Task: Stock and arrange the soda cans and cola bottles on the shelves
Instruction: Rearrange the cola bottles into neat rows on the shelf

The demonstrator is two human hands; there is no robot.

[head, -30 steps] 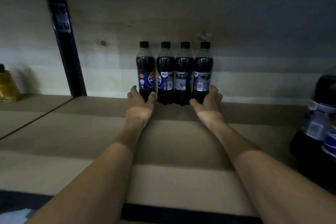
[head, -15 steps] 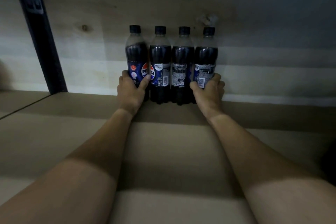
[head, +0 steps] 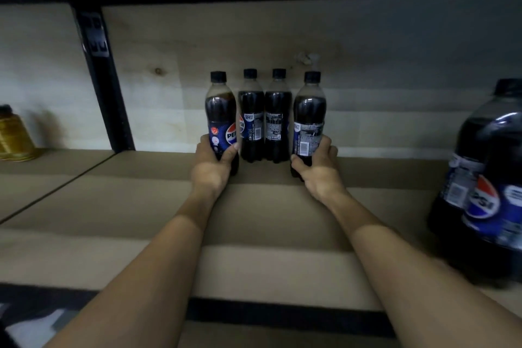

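Several small cola bottles stand in a row at the back of the wooden shelf (head: 141, 206). My left hand (head: 213, 167) grips the leftmost bottle (head: 221, 118) near its base, logo side facing me. My right hand (head: 317, 171) grips the rightmost bottle (head: 309, 121) low down. Both held bottles sit a little nearer to me than the two middle bottles (head: 264, 121), which stay upright against the back wall. The bases of the held bottles are hidden by my fingers.
Two large cola bottles (head: 485, 186) stand at the right edge of the shelf. A black upright post (head: 103, 79) divides the shelf from the left bay, where a yellow bottle (head: 12, 135) stands. The shelf's dark front edge (head: 282, 316) runs below my forearms.
Both hands went from resting open at the outer bottles' bases to gripping them. The two outer bottles have come forward from the row, and the view pulled back.
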